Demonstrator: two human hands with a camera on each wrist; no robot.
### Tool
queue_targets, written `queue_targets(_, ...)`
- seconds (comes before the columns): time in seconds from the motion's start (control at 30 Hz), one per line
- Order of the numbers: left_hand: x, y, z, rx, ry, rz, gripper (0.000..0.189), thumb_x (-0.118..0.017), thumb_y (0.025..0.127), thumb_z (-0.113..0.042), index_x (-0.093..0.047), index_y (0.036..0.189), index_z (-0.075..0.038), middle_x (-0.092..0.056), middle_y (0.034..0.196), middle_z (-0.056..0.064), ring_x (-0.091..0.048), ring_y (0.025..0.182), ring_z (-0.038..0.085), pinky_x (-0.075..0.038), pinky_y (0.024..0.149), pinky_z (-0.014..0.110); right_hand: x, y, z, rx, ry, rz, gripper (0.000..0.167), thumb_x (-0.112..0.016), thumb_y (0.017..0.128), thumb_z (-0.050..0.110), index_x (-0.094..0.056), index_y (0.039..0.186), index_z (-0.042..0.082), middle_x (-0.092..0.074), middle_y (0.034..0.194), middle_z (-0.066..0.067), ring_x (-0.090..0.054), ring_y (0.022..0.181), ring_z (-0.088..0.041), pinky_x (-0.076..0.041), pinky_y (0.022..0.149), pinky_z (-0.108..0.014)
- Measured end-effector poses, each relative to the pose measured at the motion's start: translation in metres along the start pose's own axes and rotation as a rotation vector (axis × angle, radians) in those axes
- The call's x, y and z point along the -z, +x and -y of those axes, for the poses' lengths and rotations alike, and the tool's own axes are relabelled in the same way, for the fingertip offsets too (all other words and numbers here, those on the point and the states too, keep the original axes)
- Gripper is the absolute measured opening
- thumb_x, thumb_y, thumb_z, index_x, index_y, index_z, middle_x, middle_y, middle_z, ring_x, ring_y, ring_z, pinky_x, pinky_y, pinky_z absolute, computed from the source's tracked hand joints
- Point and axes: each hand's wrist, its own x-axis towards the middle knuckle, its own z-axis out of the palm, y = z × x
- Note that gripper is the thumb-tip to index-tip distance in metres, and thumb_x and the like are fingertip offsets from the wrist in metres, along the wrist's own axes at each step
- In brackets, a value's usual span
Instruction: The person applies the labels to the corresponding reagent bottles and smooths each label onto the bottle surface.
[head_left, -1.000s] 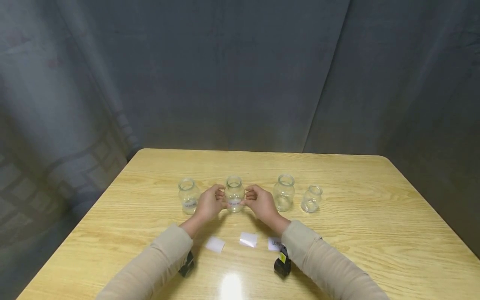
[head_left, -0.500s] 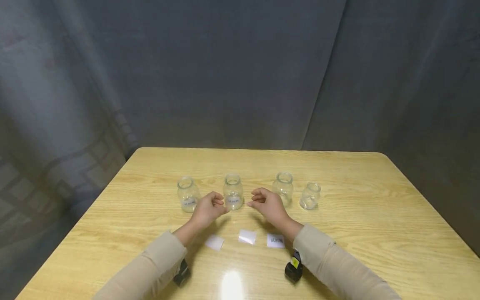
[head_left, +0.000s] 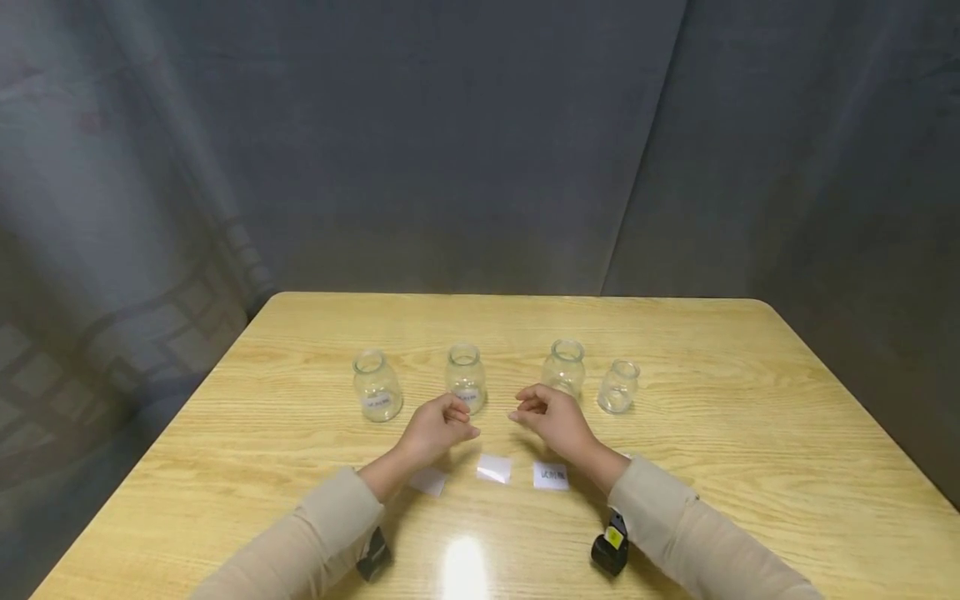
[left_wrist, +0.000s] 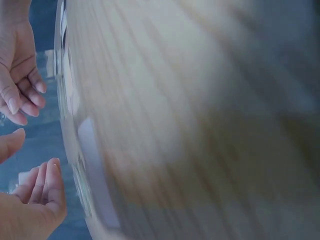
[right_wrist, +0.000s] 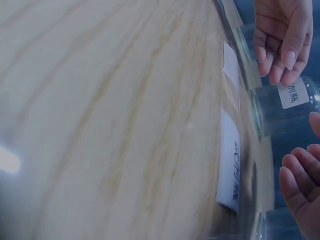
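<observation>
My left hand (head_left: pixel 435 432) hovers in front of a glass jar (head_left: pixel 465 375) that bears a white label (right_wrist: pixel 293 94) with dark writing. Nothing is between its loosely bent fingers, as the left wrist view also shows. My right hand (head_left: pixel 558 423) is held apart from it, in front of a larger jar (head_left: pixel 564 362) without a visible label; its fingers are relaxed and hold nothing. Below the hands lie a blank white paper slip (head_left: pixel 494 468), a slip with writing (head_left: pixel 551 476), and another slip (head_left: pixel 428 481) partly covered by my left wrist.
At the left of the row stands a second labelled jar (head_left: pixel 377 387). A smaller glass jar (head_left: pixel 618 387) stands at the right end. All are on a wooden table (head_left: pixel 712 417) with a grey curtain (head_left: pixel 465 150) behind it.
Both hands have come away from the labelled middle jar, where their fingers were at its label. They have drawn back nearer the body, the right one also moving right.
</observation>
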Motion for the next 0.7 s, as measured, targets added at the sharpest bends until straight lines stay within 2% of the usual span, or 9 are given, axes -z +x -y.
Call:
queue_targets(0.1,-0.004,0.0,-0.001,-0.028,-0.007,0.038,0.036,-0.065,0.075,-0.015,-0.051,0.102,0.005,-0.054,0.092,0.008,-0.053,0.085,0.02,-0.047,0.074,0.03,0.002,-0.004,-0.002,-0.01,0.001,0.014,0.025,-0.067,0.073,0.01,-0.06,0.094,-0.001,-0.059,0.076,-0.001,-0.055,0.071,-0.015,-0.047,0.063,-0.026)
queue_targets(0.3,-0.012,0.002,-0.006,-0.021,-0.023,0.094,0.037,-0.065,0.075,-0.015,-0.051,0.103,0.005,-0.055,0.092,0.008,-0.053,0.083,0.019,-0.048,0.071,0.029,0.005,-0.011,-0.005,-0.014,-0.008,0.051,0.021,-0.066,0.074,0.009,-0.06,0.092,-0.001,-0.059,0.076,-0.001,-0.055,0.07,-0.014,-0.047,0.061,-0.025)
queue_targets(0.7,-0.031,0.006,-0.017,-0.032,-0.055,0.153,0.031,-0.067,0.072,-0.008,-0.053,0.097,0.005,-0.056,0.087,0.008,-0.054,0.078,0.018,-0.047,0.069,0.027,0.019,-0.021,-0.013,-0.029,-0.081,0.159,0.023,-0.065,0.075,0.012,-0.059,0.094,-0.001,-0.057,0.075,0.001,-0.053,0.07,-0.012,-0.046,0.062,-0.024)
